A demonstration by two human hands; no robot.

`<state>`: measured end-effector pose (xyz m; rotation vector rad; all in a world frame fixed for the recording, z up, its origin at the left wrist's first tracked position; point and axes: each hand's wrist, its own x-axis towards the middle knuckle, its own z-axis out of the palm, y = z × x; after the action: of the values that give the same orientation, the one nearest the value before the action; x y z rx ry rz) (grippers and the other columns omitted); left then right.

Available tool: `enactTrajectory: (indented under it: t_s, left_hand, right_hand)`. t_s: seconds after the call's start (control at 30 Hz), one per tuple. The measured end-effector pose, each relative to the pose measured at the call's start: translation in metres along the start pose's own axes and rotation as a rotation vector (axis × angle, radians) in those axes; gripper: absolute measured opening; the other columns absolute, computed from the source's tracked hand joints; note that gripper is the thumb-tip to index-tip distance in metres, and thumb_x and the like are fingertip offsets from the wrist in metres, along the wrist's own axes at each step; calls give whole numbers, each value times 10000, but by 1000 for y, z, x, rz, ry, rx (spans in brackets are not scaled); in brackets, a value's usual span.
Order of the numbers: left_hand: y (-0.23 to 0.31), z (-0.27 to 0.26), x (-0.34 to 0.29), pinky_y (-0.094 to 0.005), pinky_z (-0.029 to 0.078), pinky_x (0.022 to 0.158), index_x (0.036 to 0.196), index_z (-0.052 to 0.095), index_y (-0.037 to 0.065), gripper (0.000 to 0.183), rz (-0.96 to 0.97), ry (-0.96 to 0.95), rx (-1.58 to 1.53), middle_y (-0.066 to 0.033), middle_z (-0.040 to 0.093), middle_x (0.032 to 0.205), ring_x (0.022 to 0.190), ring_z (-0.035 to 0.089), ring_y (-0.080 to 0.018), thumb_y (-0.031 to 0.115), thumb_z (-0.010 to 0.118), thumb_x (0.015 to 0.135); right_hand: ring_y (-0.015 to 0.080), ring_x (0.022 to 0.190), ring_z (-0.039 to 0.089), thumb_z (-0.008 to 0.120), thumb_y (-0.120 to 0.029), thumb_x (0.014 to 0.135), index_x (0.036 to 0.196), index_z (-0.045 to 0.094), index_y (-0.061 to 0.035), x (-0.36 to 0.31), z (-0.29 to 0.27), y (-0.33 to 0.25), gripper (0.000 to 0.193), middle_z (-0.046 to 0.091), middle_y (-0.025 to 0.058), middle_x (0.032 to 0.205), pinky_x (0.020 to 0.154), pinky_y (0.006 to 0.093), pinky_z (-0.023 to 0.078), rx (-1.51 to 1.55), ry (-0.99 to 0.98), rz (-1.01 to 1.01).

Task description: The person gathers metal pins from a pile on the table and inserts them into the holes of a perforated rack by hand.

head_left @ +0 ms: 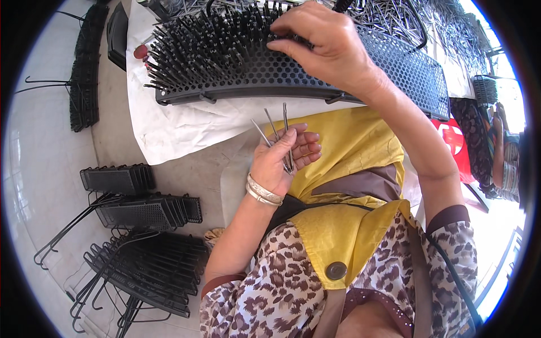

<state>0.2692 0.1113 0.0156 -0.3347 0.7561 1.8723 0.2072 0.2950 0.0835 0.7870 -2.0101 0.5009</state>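
Observation:
My left hand [277, 160] is closed round a few thin metal rods [285, 117]. They stick up past the thumb, and the other fingers curl loosely behind them. Beyond it lies a long black perforated rack [394, 65] with a honeycomb of holes. Dark rods [194, 53] stand packed in the holes on its left and middle, while bare holes show on its right part. Over the middle of the rack, my right hand [332, 48] has thumb and forefinger brought together at the edge of the standing rods. Whatever is between those fingertips is hidden.
Loose metal rods [389, 14] lie heaped behind the rack. White sheeting [163, 127] hangs over the table's near edge. Black racks with hooked wires [152, 270] are stacked on the floor at left. At far right are a red bag [455, 149] and another person's arm [498, 149].

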Motion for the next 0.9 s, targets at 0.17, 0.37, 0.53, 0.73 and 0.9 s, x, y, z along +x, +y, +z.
enactTrajectory:
  t_s: [0.17,0.37,0.53,0.73,0.9]
  left_hand:
    - [0,1,0,-407,451,770,1041,440,-46,312,5,-10,3,-189,536,946,834,550,-279,180,469,827]
    - [1,-1,-1,-406,451,771,1043,438,-49,313,4,-24,4,-190,536,945,833,550,-279,177,465,829]
    - [1,0,-1,-404,451,769,1046,436,-48,310,5,-9,2,-190,537,943,836,550,-279,177,456,832]
    - [1,3,-2,-338,485,711,1005,450,-54,295,10,6,-40,-185,557,895,764,575,-245,183,478,831]
    - [1,2,-2,-371,468,741,1025,444,-51,303,7,12,-12,-185,546,922,803,561,-261,182,467,833]
  right_hand:
    - [291,638,518,585,-45,631,700,538,-36,-8,1,-7,84,530,105,633,557,361,435,-75,-160,336]
    - [307,585,485,586,13,615,700,497,-7,13,-8,-13,125,468,132,604,509,371,395,-45,-132,357]
    - [293,646,511,562,-20,607,712,522,-35,-2,2,-12,113,521,105,643,548,350,427,-52,-195,364]
    - [288,594,481,532,2,566,670,501,-36,-12,11,-4,116,474,89,602,531,360,416,-96,-155,220]
    - [309,570,469,572,32,600,675,486,-9,14,-4,-12,121,457,131,605,501,376,388,-79,-116,234]
